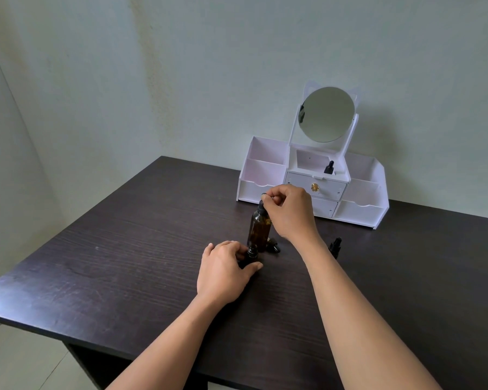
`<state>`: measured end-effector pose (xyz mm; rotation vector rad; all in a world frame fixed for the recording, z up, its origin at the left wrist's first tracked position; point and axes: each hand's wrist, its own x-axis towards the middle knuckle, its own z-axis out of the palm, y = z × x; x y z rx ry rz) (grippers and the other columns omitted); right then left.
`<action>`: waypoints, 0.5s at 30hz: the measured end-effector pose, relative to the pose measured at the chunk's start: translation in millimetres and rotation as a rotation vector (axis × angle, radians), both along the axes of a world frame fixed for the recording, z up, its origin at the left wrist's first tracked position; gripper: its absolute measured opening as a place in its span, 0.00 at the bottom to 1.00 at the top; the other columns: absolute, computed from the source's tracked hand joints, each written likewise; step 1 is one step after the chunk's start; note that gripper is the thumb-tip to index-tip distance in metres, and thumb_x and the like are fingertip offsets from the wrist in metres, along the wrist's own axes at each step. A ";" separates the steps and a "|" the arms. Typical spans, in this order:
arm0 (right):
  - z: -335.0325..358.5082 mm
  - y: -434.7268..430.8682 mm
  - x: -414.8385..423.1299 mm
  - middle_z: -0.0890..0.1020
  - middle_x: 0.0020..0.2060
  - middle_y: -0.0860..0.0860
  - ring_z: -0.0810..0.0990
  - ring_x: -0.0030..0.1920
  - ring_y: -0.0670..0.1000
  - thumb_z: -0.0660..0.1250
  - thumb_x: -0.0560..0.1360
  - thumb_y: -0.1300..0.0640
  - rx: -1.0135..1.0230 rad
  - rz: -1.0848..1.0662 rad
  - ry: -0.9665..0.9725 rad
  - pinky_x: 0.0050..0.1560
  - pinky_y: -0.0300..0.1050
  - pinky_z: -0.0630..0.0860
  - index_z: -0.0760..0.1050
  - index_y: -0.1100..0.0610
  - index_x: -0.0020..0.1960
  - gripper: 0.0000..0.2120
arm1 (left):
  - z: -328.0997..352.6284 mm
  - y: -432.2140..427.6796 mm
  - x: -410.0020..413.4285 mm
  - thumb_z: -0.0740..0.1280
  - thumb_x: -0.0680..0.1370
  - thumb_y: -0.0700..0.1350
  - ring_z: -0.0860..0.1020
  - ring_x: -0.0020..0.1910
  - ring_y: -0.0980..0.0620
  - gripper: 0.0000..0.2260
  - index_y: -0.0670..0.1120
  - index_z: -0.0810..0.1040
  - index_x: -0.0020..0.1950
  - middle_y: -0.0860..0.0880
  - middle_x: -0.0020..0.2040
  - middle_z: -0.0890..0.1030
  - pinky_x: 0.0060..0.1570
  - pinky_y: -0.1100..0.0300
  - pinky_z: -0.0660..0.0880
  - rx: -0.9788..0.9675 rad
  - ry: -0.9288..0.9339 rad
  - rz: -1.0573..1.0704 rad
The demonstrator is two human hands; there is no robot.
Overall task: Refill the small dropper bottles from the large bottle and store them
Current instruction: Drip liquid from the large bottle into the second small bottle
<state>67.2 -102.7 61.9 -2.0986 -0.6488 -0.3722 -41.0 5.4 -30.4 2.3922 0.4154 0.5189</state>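
- The large bottle (259,230) stands upright near the middle of the table (124,249), with its dropper (262,205) at the neck. Whether the dropper is seated or already lifted cannot be told.
- A small bottle (251,255), its neck uncapped, stands just beside the large one at its 7 o'clock.
- The step in hand is judged to be drawing liquid with the dropper for transfer.
- It is best done with the bulb squeezed first, the pipette raised straight up clear of the neck, and the tip held over the small neck before release.
- The small bottle should be kept steady and upright, as its mouth is narrow.
- The right hand (289,213) is curled, with thumb and forefinger pinched on the dropper's bulb.
- The left hand (223,270) is wrapped loosely round the small bottle, the thumb on the near side.
- A dark cap-like item (273,246) lies at the large bottle's 4 o'clock. A second bottle (335,245) stands at 3 o'clock, well apart.
- At 1 o'clock, an organiser (250,190) with a mirror (328,114) holds a stored bottle (329,168) in its centre compartment.
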 end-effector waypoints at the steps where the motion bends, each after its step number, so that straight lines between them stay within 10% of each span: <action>1: 0.0 0.0 0.0 0.77 0.32 0.42 0.76 0.34 0.41 0.71 0.77 0.58 0.002 -0.001 0.000 0.38 0.31 0.70 0.83 0.57 0.46 0.04 | 0.0 0.0 0.1 0.72 0.73 0.62 0.77 0.52 0.61 0.13 0.57 0.79 0.52 0.61 0.48 0.79 0.76 0.50 0.58 0.001 -0.001 0.001; 15: -0.9 -2.4 0.2 0.78 0.33 0.43 0.76 0.34 0.41 0.72 0.76 0.57 0.057 -0.010 0.045 0.38 0.33 0.72 0.83 0.56 0.45 0.03 | 0.9 -0.2 -0.9 0.72 0.73 0.62 0.77 0.52 0.60 0.13 0.57 0.79 0.52 0.61 0.48 0.79 0.76 0.51 0.57 -0.003 0.003 -0.003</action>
